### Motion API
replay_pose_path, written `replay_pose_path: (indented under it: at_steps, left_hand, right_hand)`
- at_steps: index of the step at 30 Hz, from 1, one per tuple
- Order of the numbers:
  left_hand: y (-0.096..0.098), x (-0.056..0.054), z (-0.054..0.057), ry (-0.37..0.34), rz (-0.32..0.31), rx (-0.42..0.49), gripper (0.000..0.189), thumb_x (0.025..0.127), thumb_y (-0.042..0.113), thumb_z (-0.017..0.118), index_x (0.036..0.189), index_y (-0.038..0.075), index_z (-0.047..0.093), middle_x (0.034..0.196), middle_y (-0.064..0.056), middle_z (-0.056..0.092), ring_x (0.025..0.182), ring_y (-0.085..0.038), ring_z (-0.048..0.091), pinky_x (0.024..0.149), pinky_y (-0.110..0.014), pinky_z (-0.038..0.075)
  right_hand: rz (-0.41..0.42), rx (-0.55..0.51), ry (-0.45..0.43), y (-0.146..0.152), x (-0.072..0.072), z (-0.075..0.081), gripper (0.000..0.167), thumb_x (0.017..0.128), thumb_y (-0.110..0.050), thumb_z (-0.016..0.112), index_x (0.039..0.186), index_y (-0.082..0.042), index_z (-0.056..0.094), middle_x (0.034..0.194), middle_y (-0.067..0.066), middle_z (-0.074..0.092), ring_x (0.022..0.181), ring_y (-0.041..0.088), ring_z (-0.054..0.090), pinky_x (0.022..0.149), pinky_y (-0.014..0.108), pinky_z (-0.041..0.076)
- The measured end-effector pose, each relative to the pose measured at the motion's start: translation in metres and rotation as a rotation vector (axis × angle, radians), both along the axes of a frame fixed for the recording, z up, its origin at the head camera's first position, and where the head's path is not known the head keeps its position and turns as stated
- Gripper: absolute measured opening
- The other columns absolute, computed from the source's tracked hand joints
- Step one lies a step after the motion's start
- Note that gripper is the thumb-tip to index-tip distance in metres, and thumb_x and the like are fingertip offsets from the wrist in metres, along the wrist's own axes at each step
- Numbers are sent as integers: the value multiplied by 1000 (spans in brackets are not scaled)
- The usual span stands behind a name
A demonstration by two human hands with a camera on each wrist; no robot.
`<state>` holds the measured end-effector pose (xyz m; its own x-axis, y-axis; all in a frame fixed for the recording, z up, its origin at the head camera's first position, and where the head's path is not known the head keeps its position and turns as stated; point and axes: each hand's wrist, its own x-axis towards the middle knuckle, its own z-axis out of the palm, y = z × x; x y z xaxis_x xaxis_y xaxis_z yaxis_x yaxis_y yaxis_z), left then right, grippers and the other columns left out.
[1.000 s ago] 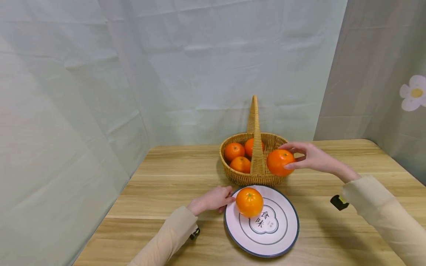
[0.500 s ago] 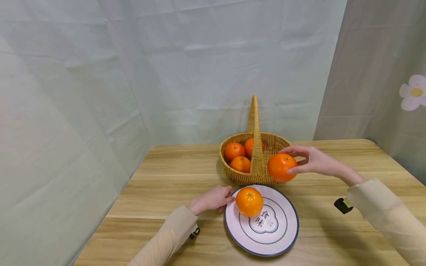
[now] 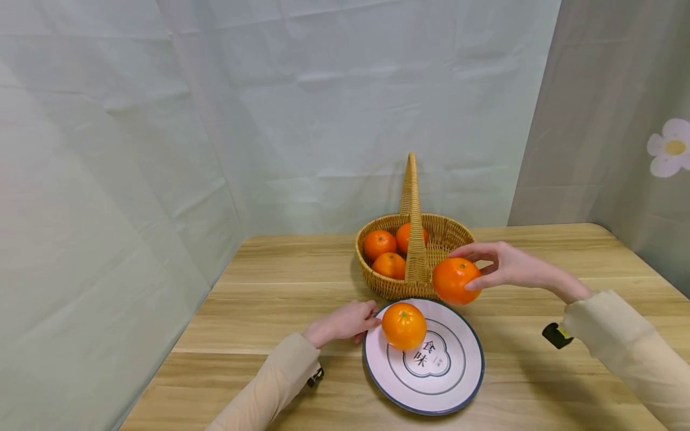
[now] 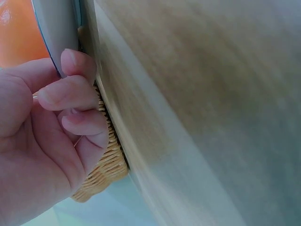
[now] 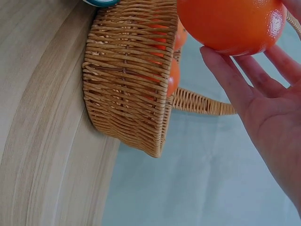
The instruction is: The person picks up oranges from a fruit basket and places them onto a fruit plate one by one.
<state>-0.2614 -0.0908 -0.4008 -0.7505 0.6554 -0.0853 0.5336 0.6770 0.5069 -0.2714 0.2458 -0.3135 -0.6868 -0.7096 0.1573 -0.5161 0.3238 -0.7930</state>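
Note:
My right hand (image 3: 509, 266) holds an orange (image 3: 456, 281) between thumb and fingers, in the air in front of the right side of the wicker basket (image 3: 385, 286). In the right wrist view the fingertips press against that orange (image 5: 230, 23). At the left rim of a white plate (image 3: 431, 401) with a dark blue edge, my left hand (image 3: 346, 323) grips the rim. The left wrist view has the thumb and curled fingers (image 4: 70, 94) around the plate's edge (image 4: 56, 28). A second orange (image 3: 403, 327) sits on the plate's upper left part.
Several oranges, one at the front (image 3: 389, 266), lie in the basket's left half, beside its tall arched handle (image 3: 414, 203). The basket stands behind the plate on a wooden table (image 3: 291, 263). A pale curtain (image 3: 345, 108) hangs behind the table.
The right hand has moved the orange down and slightly toward me, away from the basket's inside. The left hand, the plate and the orange on it have stayed in place.

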Motion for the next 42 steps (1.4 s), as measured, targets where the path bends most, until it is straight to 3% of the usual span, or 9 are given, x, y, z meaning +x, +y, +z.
replay_pose_path:
  at_steps: [10, 29, 42]
  left_hand:
    - [-1, 0, 0, 7, -11, 4, 15, 93, 15, 50, 81, 10, 45, 47, 1, 46, 39, -9, 44, 47, -21, 35]
    - [2, 0, -1, -7, 5, -8, 14, 94, 17, 51, 82, 11, 46, 47, 2, 46, 40, -10, 44, 47, -21, 36]
    - [1, 0, -1, -6, 0, -5, 14, 94, 16, 51, 82, 10, 46, 48, 2, 45, 40, -10, 45, 49, -20, 37]
  right_hand:
    - [24, -6, -52, -4, 4, -3, 53, 79, -9, 70, 126, -3, 48, 121, 16, 49, 102, 24, 53, 77, 33, 47]
    - [64, 22, -41, -8, 11, -14, 54, 78, -12, 72, 125, -1, 48, 120, 16, 49, 103, 28, 52, 77, 34, 47]
    - [111, 26, -36, -11, 12, -28, 53, 77, -14, 73, 124, -4, 50, 120, 11, 52, 104, 23, 51, 79, 36, 46]
